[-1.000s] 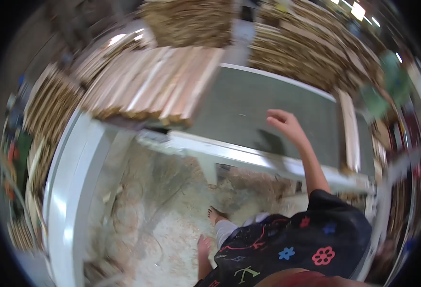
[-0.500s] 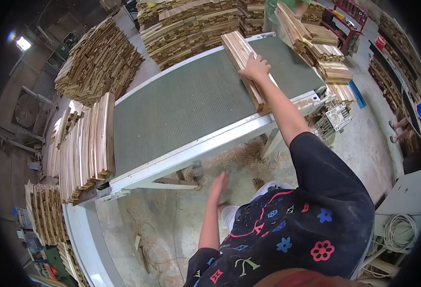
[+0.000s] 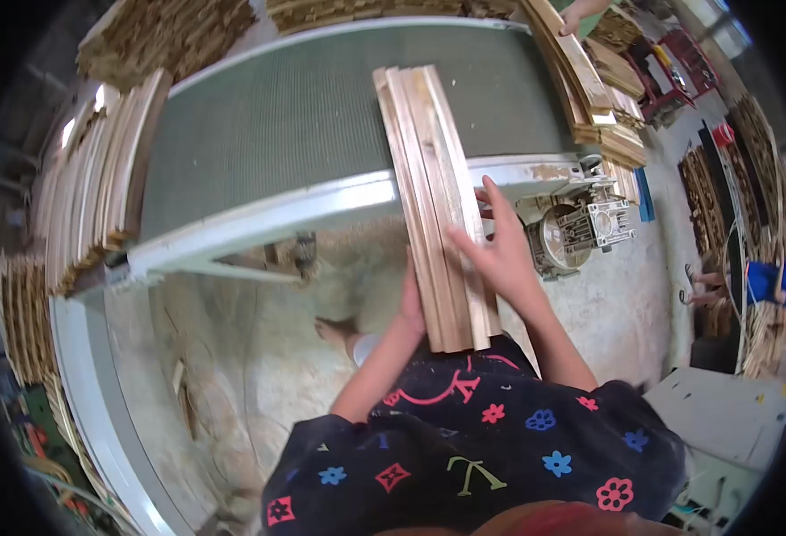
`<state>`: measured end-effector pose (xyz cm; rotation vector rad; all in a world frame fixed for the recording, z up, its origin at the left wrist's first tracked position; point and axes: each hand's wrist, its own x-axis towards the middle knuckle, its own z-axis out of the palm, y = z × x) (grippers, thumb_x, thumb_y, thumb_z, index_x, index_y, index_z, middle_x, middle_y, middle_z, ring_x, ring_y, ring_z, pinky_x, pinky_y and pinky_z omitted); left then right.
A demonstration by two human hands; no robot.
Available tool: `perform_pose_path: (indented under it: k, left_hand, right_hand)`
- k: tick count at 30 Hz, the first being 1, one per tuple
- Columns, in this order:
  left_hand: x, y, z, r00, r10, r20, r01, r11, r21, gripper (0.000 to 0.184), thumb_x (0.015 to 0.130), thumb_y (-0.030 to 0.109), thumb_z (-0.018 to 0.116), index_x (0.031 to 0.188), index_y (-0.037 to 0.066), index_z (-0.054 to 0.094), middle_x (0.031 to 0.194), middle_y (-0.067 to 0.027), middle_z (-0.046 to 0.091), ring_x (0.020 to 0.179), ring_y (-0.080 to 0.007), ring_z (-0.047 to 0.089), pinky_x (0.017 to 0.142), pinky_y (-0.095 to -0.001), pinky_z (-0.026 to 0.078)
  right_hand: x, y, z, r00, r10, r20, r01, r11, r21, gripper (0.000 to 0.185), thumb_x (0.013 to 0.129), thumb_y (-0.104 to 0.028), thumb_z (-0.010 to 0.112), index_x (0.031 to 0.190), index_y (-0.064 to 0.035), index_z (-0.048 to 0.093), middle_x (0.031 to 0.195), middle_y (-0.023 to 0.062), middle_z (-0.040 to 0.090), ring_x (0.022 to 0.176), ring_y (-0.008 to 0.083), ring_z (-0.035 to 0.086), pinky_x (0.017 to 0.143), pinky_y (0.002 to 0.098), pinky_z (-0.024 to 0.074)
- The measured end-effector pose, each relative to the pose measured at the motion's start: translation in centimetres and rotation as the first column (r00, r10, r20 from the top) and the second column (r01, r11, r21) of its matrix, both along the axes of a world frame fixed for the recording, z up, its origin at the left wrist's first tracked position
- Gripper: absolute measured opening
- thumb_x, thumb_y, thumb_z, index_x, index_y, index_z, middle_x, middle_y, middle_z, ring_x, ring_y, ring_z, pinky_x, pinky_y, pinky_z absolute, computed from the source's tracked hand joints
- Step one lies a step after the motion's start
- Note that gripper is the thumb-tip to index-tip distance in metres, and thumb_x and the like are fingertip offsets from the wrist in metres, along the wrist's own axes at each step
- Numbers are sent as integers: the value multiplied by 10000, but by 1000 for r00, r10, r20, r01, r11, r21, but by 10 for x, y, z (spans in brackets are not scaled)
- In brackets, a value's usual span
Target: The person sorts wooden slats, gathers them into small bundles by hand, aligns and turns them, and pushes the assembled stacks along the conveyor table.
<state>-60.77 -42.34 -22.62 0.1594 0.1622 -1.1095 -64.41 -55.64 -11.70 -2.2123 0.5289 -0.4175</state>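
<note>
A bundle of several narrow wooden boards lies lengthwise between my hands, its far end over the green conveyor belt and its near end against my shirt. My left hand presses on the left side of the bundle near its lower end, fingers partly hidden by the wood. On the right side my right hand has its fingers spread, with the thumb on the top face of the boards.
Boards stand in a row at the belt's left end. A co-worker's hand touches boards at the belt's far right. A motor juts out below the belt's right end. Another person in blue is far right.
The bundle has come off the belt towards my body. My left hand has risen from below to its left side, and my right hand has moved down along it.
</note>
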Motion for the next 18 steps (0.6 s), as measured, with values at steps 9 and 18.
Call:
perform_pose_path:
  k: [9,18]
  left_hand:
    - [10,28,-7,990,-137,-31,138,990,22,751,985,579,462,1460,3,384,1411,-200,516,1246,-308,570,1046,-476,484]
    - [6,40,-23,977,-165,-133,140,974,-179,769,985,592,443,1464,-7,387,1421,-198,513,1289,-316,534,1086,-481,436]
  right_hand:
    - [2,-27,-37,999,-29,-35,46,609,792,578,923,-262,707,1370,2,453,1118,101,678,1031,127,607,947,283,456]
    - [-1,-29,-55,995,-80,62,-2,598,802,503,941,-254,681,1338,-10,493,1080,101,703,978,111,630,905,262,470]
